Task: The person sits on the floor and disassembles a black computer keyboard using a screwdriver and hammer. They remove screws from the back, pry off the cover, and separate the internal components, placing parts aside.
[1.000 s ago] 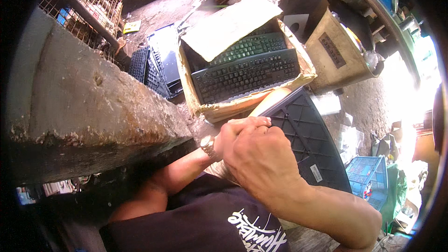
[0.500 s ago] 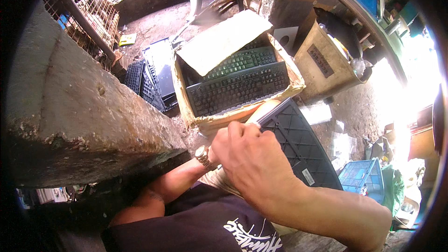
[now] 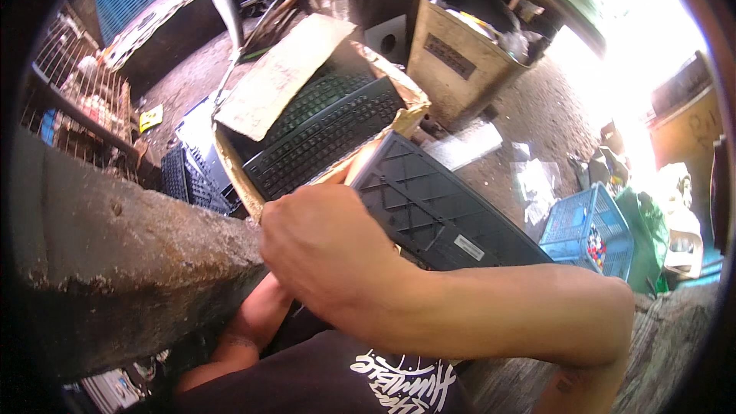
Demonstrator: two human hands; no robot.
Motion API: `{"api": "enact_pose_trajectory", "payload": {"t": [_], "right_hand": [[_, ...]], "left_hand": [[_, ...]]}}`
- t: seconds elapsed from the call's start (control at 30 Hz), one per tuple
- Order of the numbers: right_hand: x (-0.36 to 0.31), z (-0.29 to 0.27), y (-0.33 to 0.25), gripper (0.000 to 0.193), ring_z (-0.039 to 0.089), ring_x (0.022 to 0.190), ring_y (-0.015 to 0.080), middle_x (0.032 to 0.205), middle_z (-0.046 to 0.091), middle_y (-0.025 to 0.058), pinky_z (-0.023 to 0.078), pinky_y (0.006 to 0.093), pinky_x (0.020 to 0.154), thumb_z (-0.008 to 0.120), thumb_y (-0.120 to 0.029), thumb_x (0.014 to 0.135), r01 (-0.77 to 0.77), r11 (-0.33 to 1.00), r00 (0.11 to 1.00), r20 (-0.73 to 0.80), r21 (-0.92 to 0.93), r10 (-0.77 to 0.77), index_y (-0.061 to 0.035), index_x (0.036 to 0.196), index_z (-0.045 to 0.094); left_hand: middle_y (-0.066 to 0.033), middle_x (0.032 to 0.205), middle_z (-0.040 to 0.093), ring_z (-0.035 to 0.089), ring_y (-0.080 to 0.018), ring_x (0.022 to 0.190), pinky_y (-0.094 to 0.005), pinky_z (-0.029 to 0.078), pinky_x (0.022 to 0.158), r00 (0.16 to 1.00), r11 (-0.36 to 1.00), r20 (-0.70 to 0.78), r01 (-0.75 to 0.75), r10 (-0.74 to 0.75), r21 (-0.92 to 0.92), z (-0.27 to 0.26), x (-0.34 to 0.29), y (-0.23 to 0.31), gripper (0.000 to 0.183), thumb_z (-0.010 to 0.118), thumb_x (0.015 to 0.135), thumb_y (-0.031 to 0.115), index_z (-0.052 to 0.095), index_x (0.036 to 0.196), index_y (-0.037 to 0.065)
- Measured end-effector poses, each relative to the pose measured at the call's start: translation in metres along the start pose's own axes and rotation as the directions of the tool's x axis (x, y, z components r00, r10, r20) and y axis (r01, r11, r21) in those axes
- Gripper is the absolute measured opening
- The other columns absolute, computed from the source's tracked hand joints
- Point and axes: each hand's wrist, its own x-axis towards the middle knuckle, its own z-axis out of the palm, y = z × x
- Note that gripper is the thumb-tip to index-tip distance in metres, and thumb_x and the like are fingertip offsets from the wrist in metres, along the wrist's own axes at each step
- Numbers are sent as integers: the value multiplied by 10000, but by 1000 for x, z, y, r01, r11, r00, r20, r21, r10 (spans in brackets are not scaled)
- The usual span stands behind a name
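My right hand (image 3: 318,241) is closed, its back toward me, beside the left end of an upturned black keyboard (image 3: 437,207). What its curled fingers hold, if anything, is hidden. My left forearm (image 3: 264,310) comes up beneath it; the left hand lies behind the right one, and its fingers cannot be made out. The keyboard shows its ribbed underside and a small white label, and slants across my lap under the right forearm. Just beyond, an open cardboard box (image 3: 408,116) holds several black keyboards (image 3: 330,134), with a flap partly over them.
A rough concrete ledge (image 3: 138,238) stands close on the left. Keyboard parts (image 3: 195,176) lie left of the box. A tall, filled bin (image 3: 452,61) stands behind it. At the right are a blue plastic basket (image 3: 590,222) and a green bag (image 3: 642,238). A wire cage (image 3: 84,92) is far left.
The view has swung to the right, so most things sit further left. My right hand has moved across the left wrist, covering the watch. The keyboard remains underside up.
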Motion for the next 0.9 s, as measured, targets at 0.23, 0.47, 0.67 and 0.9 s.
{"api": "enact_pose_trajectory", "payload": {"t": [0.23, 0.47, 0.67, 0.9], "right_hand": [[-14, -10, 4, 148, 660, 808, 207, 907, 682, 73, 543, 338, 668, 645, -189, 833, -83, 988, 981, -187, -130, 58, -80, 916, 699], [-49, -21, 61, 160, 698, 860, 256, 942, 685, 119, 548, 364, 676, 676, -79, 780, 165, 982, 897, -428, 93, -110, -56, 938, 683], [-148, 11, 89, 264, 674, 911, 215, 1025, 676, 141, 524, 321, 710, 708, 85, 782, -143, 786, 521, -630, 602, 576, -35, 997, 614], [-275, 96, 33, 332, 656, 757, 193, 1100, 653, 249, 537, 261, 638, 701, 42, 860, 20, 651, -139, -642, 759, 754, -29, 1139, 535]], "left_hand": [[-105, 1066, 612, 571, -167, 1000, -331, 462, 890, 992, 993, -120, -37, 50, 110, -3, 13, -5, 170, 592, 966, 84, 575, 1103, -15], [-95, 1026, 608, 571, -151, 955, -319, 471, 850, 897, 931, -375, -94, 232, 352, -3, 3, -1, 138, 593, 967, 68, 571, 1076, -14], [-67, 944, 617, 623, -132, 842, -255, 513, 705, 886, 875, 71, 463, -458, -140, 36, -57, 60, 207, 603, 989, 108, 550, 1154, -5], [-138, 1315, 599, 551, -268, 1228, -438, 401, 1086, 621, 72, 484, 656, -617, -751, 131, 7, 55, 485, 631, 982, 277, 522, 1337, -34]]}}
